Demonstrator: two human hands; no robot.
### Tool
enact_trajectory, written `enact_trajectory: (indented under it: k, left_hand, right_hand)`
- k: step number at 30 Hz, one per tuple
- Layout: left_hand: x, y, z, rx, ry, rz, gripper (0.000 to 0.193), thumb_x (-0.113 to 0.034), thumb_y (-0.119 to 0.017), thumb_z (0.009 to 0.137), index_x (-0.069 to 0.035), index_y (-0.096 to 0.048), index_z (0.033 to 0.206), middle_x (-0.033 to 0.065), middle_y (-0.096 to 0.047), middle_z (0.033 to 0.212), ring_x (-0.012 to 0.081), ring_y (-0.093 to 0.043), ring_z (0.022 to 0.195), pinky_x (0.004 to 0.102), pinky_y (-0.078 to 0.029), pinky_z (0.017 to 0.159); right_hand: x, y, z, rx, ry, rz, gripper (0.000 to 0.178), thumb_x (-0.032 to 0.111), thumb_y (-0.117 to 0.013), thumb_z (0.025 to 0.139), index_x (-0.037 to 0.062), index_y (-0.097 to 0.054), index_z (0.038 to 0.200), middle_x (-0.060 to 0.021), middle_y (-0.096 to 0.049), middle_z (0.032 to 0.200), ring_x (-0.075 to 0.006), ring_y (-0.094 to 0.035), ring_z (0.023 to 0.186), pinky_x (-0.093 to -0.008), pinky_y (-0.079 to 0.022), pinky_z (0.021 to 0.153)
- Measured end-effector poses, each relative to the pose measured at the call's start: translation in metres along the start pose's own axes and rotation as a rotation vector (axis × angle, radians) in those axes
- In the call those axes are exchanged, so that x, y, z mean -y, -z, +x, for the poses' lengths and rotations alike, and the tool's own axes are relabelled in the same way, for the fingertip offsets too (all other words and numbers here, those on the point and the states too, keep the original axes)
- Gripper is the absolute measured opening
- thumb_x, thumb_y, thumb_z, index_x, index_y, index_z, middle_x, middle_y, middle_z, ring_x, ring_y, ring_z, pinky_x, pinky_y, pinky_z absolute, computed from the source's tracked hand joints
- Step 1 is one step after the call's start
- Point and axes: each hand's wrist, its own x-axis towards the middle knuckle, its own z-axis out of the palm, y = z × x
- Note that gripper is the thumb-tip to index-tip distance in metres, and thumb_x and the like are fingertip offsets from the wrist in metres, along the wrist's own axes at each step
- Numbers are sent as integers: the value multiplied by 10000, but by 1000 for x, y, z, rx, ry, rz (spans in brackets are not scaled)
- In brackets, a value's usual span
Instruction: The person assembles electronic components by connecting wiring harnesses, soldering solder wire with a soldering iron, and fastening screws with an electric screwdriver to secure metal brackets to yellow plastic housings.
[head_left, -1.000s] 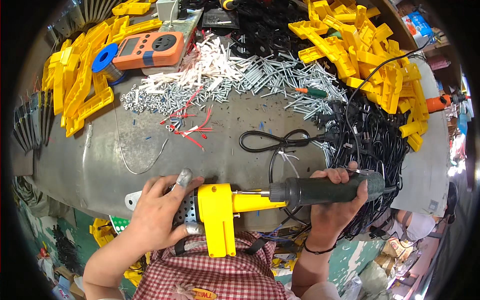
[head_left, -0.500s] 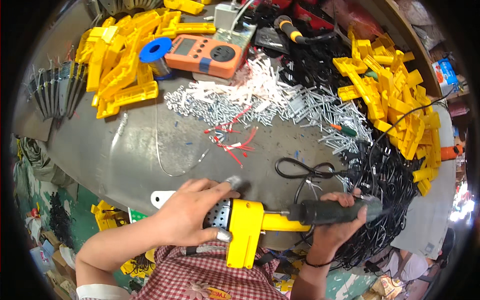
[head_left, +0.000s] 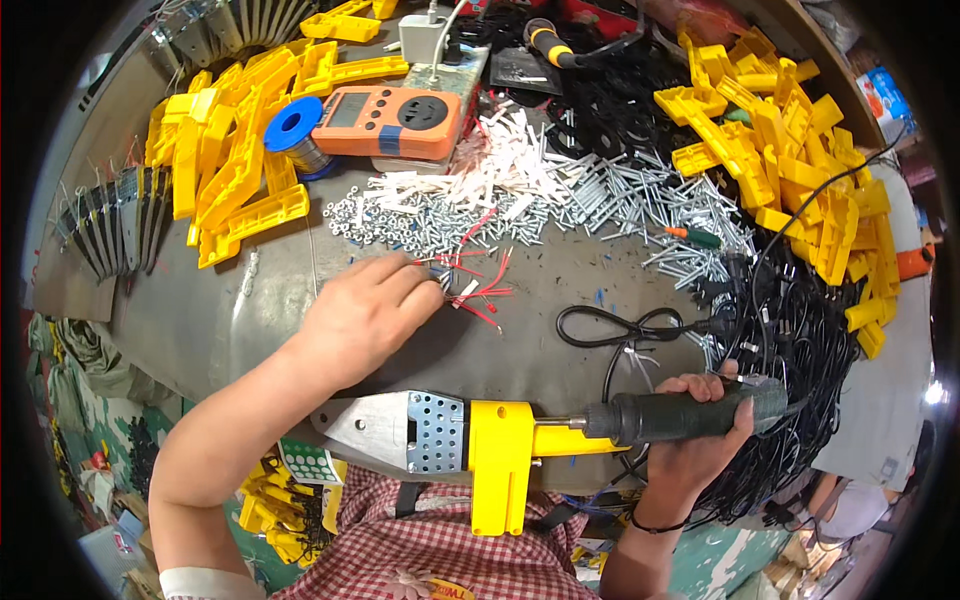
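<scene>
Little bare bench (head_left: 560, 290) beyond left hand (head_left: 365, 315), fingers pinched among red wires (head_left: 480, 285); right hand (head_left: 700, 425) clamps tool handle (head_left: 680, 415).

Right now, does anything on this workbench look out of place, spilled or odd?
The screws lie loose in a spread across the table, mixed with white plastic strips, not in any container. The yellow-bodied tool, gripped by the right hand, overhangs the table's near edge. The left hand reaches into loose red wires.
</scene>
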Motion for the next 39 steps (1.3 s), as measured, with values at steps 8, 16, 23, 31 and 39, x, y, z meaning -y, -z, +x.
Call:
enact_trajectory:
  k: [8,16,23,31,39]
  left_hand:
    - [-67,9,-51,-123,506,-662,160,-40,-688,651,-80,-569,750,22,-649,832,212,-574,830,428,-349,918]
    - [-75,2,-52,-145,560,-675,171,-71,-681,664,-90,-539,757,-1,-668,801,192,-576,833,485,-255,993]
    - [-78,-1,-48,-181,542,-695,174,-45,-671,656,-91,-538,760,9,-670,792,199,-586,814,500,-259,993]
    - [-79,-2,-47,-191,497,-681,284,-12,-668,618,-72,-525,855,85,-623,1005,272,-563,947,504,-359,967]
    - [-73,1,-49,-36,306,-567,315,18,-612,583,-54,-471,855,98,-559,1117,278,-543,1006,481,-370,962]
  right_hand:
    - [2,-3,-4,-84,36,-23,439,325,-557,830,81,-451,1179,-8,-452,788,-138,-455,783,-352,-398,823]
    - [1,-2,-5,-55,17,38,397,327,-562,834,76,-464,1126,-4,-468,789,-134,-455,773,-347,-389,833]
    - [-3,-4,-6,16,78,85,336,294,-585,803,102,-460,1048,19,-442,758,-113,-440,739,-324,-381,806]
    - [-11,-10,-7,108,116,78,299,252,-534,834,74,-443,1057,19,-430,764,-102,-456,741,-307,-402,804]
    - [-12,-7,-9,33,170,28,320,291,-547,827,105,-440,1064,31,-436,768,-93,-463,735,-289,-397,789]
